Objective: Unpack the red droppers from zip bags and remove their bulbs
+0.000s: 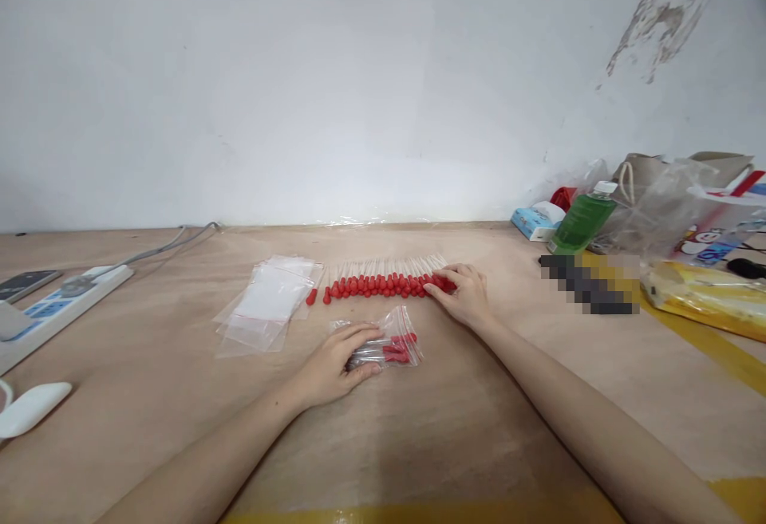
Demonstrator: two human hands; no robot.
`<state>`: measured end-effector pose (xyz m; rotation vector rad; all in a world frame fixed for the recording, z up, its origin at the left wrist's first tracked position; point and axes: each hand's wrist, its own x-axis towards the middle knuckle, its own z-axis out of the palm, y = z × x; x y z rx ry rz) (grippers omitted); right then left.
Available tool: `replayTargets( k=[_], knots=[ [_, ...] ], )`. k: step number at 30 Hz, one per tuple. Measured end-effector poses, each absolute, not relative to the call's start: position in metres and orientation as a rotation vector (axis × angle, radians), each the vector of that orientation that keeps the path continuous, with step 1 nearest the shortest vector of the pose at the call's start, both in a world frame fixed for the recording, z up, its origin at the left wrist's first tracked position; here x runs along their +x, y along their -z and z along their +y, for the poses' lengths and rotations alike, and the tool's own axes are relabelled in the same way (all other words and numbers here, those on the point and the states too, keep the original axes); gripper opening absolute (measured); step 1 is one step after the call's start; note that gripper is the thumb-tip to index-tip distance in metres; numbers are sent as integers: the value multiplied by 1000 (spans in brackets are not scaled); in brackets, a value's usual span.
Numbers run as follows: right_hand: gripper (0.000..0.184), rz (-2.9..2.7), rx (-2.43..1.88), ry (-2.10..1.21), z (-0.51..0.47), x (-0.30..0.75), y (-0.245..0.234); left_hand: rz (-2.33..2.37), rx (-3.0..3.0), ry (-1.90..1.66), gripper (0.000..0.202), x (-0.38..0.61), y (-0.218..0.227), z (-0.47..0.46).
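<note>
- L hand [335, 364]: low centre on the worktop [479, 428], forearm coming in from bottom left. Fingers [366, 336] curl over the left end of a small clear zip bag [402, 331], thumb closing in from the near side, so it has hold of the bag and pins it flat.
- Zip bag: lies on the worktop just in front of the dropper row [377, 283], near but not touching it. Holds a few droppers w/ red bulbs, bulbs toward the bag's right end.
- R hand [462, 294]: at the right end of the dropper row, palm down, fingers bent w/ tips on the last red bulbs. Can't tell if a dropper is pinched or just touched.
- Dropper row: clear stems pointing to the wall [299, 93], red bulbs lined up on the near side, packed side by side. One loose dropper [312, 296] sits slightly apart at the left end.
- Stack of empty zip bags [266, 305]: just left of the row, fanned out, red seal lines showing.
- Far left: white power strip [65, 301] w/ grey cable, phone [27, 283] beside it, white rounded object [33, 408] nearer the edge.
- Far right, well apart from the hands: green bottle [583, 222], blue tissue pack [532, 224], crumpled plastic bags [658, 205], yellow packet [700, 294].
- Yellow tape [712, 348] runs across the worktop on the right.
</note>
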<state>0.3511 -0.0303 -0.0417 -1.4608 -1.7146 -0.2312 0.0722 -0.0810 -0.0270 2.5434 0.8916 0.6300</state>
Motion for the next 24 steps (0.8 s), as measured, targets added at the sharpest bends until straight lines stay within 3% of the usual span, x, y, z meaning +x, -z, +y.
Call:
replayTargets(
  k=[4,13,20,24],
  knots=[
    [18,-1763,-1374,220,-50,344,35,936,2515,-623,51,72,25,-84],
    [21,-2316,-1115,-253,-83,320,32,942,2518,-604,53,71,27,-83],
    [14,-2243,-1130,-433,-77,323,29,926,2558,-564,39,70,28,-81],
    [19,-2070,-1111,-649,-67,345,11,926,2570,-571,40,70,30,-81]
  ],
)
